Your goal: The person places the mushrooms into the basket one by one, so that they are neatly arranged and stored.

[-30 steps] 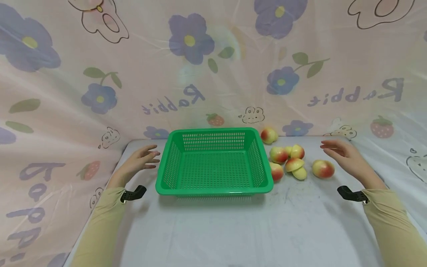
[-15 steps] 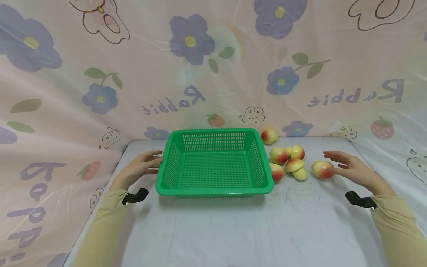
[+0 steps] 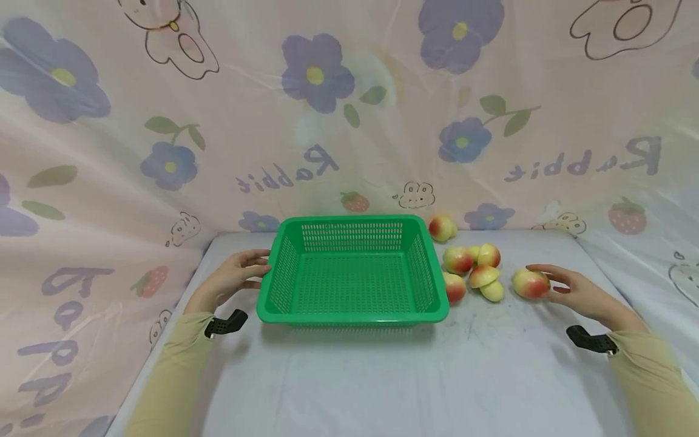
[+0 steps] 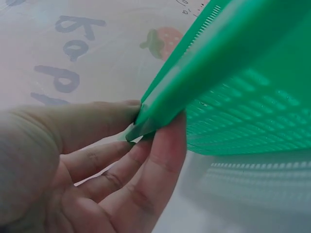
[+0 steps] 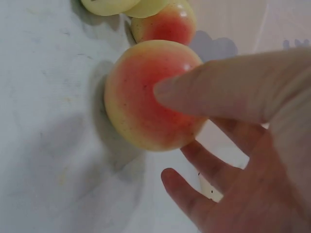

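The left hand (image 3: 232, 276), reaching from 7 o'clock toward 1, pinches the basket (image 3: 349, 317) at its 9 o'clock rim, thumb outside, fingers bent under the lip. The right hand (image 3: 581, 297), angled toward 10 o'clock, grips a peach (image 3: 530, 284): index at 1 o'clock, thumb at 4. That peach sits on the table (image 3: 382, 382) at the basket's 3 o'clock, apart from the other fruit (image 3: 457, 260) between them.
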Demonstrator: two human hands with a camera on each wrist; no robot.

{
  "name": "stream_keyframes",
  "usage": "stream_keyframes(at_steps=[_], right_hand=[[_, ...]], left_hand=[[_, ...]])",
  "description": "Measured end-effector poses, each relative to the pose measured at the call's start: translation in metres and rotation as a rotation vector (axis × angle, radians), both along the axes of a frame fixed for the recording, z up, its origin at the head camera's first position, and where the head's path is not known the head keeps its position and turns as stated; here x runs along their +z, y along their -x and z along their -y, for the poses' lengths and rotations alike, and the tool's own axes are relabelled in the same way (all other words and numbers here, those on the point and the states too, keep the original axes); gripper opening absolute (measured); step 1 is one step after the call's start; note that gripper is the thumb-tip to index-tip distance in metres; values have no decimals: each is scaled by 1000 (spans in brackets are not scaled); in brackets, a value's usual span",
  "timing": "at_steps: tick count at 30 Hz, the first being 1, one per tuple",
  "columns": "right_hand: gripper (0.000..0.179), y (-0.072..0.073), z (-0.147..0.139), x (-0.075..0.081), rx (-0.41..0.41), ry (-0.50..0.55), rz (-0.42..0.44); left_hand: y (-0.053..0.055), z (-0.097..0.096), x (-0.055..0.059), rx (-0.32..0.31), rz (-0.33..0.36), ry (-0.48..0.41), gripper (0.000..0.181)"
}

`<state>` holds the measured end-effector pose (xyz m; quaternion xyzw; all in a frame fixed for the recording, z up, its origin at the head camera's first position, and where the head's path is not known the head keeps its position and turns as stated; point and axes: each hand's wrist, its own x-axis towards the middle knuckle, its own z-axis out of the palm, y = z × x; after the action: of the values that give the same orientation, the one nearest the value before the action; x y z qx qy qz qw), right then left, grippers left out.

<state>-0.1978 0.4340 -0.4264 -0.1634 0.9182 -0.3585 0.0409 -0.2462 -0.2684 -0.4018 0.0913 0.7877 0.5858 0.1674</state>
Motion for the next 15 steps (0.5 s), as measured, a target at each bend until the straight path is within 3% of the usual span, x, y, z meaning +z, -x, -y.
stream_keyframes(at_steps=[11,15], right_hand=[[54,4,5,-5,-4,-70,-73],[55,7,8,-4,-14,-98,-57]], left_hand=[[0,-3,-2,14,24,-7,59],[-1,-1,-2,8,8,-11,61]])
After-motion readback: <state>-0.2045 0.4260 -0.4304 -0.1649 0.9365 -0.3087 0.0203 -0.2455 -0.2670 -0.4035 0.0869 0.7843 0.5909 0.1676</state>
